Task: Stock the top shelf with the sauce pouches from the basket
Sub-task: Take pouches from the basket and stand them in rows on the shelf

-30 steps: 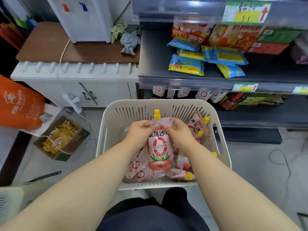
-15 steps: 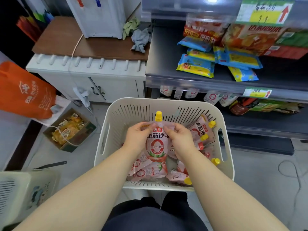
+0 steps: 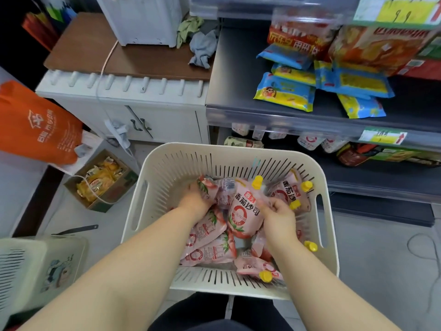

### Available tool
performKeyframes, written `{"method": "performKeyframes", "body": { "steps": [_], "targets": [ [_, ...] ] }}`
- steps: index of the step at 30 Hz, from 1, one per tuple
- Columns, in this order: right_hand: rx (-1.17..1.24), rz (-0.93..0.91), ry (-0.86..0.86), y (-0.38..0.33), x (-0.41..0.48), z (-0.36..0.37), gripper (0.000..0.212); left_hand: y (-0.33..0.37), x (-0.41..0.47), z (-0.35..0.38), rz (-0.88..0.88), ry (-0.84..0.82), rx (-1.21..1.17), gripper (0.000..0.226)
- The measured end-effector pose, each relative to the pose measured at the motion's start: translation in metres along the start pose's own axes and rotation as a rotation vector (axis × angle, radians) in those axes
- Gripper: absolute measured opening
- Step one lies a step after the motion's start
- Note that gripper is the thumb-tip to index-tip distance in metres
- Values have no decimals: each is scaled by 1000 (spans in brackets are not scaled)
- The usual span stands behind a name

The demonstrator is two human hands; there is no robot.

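Basket: left hand now grips second pouch, right hand first pouch

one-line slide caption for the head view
In the cream basket, the left hand grips a sauce pouch while the right hand pinches a yellow-capped pouch.

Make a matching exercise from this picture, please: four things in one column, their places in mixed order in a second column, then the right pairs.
1. grey crumpled cloth
2. brown cardboard box
3. blue-and-yellow snack packets
4. pink sauce pouches with yellow caps

A. in the cream slotted plastic basket
B. on the floor, left of the basket
C. on the brown wooden counter
D. on the dark grey shelf

Pairs: 1-C, 2-B, 3-D, 4-A
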State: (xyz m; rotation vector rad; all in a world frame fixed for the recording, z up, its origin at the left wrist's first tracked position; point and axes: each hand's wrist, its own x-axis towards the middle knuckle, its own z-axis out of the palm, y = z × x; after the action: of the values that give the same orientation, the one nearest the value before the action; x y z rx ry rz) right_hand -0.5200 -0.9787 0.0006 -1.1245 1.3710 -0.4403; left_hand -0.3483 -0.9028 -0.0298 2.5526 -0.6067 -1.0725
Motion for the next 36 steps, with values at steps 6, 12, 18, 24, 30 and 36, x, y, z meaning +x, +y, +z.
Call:
{"method": "performKeyframes", "body": {
  "steps": [6,12,18,24,30,36],
  "targets": [
    [-14,40,-5,8,8,1,6,2,23,5,55,37,153,97],
    [-15,55,7,8,11,2,11,2,15,7,28,-3,270,113],
    [-27,79,5,9,13,0,5,4,-12,-11,237,203,79,104],
    [-27,85,9,5,11,1,10,18,-42,-28,422,252,125,69],
    [-109,42,34,9,16,0,16,26,-37,-19,577,272,511,37],
    [-96,28,33,12,16,0,12,32,-20,-1,498,236,663,46]
  ]
}}
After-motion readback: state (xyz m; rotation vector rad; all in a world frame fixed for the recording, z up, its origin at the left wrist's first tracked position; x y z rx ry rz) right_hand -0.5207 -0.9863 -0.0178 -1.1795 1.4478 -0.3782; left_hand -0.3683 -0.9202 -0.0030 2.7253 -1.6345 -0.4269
